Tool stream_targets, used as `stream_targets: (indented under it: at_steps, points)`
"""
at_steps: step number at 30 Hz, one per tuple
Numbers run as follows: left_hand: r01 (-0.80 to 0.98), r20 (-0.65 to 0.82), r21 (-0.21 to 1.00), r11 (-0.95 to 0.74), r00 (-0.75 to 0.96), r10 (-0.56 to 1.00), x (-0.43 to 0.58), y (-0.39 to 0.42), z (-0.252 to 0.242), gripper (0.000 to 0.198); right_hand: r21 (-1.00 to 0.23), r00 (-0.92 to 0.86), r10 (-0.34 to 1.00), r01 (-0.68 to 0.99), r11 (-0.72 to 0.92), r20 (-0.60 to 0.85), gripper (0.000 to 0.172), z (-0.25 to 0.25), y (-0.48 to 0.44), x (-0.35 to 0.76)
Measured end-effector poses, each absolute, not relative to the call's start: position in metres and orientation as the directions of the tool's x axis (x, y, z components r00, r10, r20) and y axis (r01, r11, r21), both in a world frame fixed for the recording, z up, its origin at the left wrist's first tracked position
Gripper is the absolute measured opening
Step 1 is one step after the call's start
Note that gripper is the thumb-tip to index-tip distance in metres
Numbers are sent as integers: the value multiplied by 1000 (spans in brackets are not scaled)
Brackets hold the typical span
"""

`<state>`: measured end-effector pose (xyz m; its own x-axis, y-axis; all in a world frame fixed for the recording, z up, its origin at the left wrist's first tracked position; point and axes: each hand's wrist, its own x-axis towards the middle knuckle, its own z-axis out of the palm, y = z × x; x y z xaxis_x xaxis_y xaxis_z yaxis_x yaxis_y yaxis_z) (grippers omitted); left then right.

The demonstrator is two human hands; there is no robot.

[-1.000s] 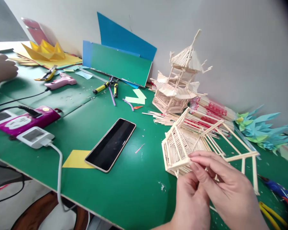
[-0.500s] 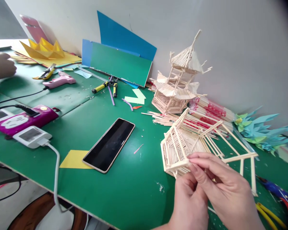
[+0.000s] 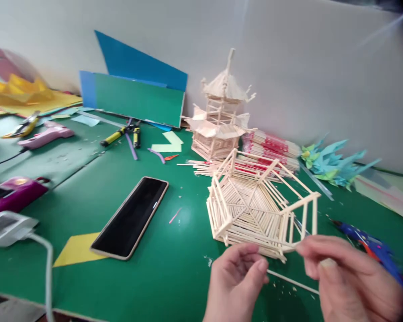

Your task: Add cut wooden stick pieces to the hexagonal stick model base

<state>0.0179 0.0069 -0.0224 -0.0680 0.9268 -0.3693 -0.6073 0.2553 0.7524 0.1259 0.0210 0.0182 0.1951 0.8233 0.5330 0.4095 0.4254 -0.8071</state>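
A hexagonal frame of pale wooden sticks (image 3: 251, 197), with a spoked floor and open railings, stands on the green table in front of me. At its near right side, my right hand (image 3: 345, 268) pinches the end of a thin wooden stick (image 3: 262, 238) that runs along the near edge of the frame. Whether this stick is fixed to the frame I cannot tell. My left hand (image 3: 237, 279) is close below the near edge, its fingers loosely curled and apart, with nothing seen in them. Another thin stick (image 3: 292, 281) lies on the table between my hands.
Behind stands a stick pagoda (image 3: 218, 120), beside bundled sticks (image 3: 272, 145). A blue glue gun (image 3: 372, 246) lies at right, near blue paper leaves (image 3: 339, 161). To the left are a phone (image 3: 130, 219), a pink glue gun (image 3: 47, 135), yellow-handled pliers (image 3: 124, 132) and a white cable (image 3: 49, 268).
My hands have parted from the frame's near left corner. The right hand moved right along the near edge; the left withdrew slightly. The view has turned to the right.
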Motion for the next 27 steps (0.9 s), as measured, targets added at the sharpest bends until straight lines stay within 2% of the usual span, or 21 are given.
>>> stream_targets:
  at_steps: [2, 4, 6, 9, 12, 14, 17, 20, 23, 27]
  points:
    - [-426, -260, 887, 179, -140, 955, 9, -2, -27, 19, -877, 245, 879, 372, 305, 410, 9, 10, 8, 127]
    - [-180, -29, 984, -1, -165, 986, 1, -7, -27, 17, -947, 252, 947, 296, 121, 200, 12, -1, -2, 126]
    - [21, 156, 988, -155, -244, 957, -5, -7, -26, 18, -984, 220, 975, 173, -29, 10, 19, -13, -6, 125]
    - [295, 341, 918, -264, -250, 906, -14, -3, -24, 19, -993, 162, 980, 20, -116, -112, 27, -26, -6, 125]
    - [506, 442, 816, -280, -233, 866, -25, 7, -28, 17, -990, 158, 979, -73, -122, -132, 25, -30, -4, 121]
    - [563, 445, 785, -258, -221, 868, -33, 14, -34, 16, -989, 189, 974, -101, -108, -126, 23, -31, -4, 117]
    - [524, 322, 835, -167, -218, 921, -40, 20, -39, 23, -998, 341, 939, -59, -11, -31, 17, -36, -7, 117]
    - [511, 274, 849, -130, -217, 937, -42, 19, -38, 29, -993, 503, 856, 56, 104, 118, 18, -44, -8, 124]
    - [478, 234, 870, -119, -188, 954, -41, 17, -34, 28, -977, 542, 815, 154, 145, 207, 27, -51, -3, 135]
    - [442, 208, 891, -106, -189, 960, -38, 21, -35, 28, -952, 535, 805, 285, 113, 256, 43, -59, 9, 145]
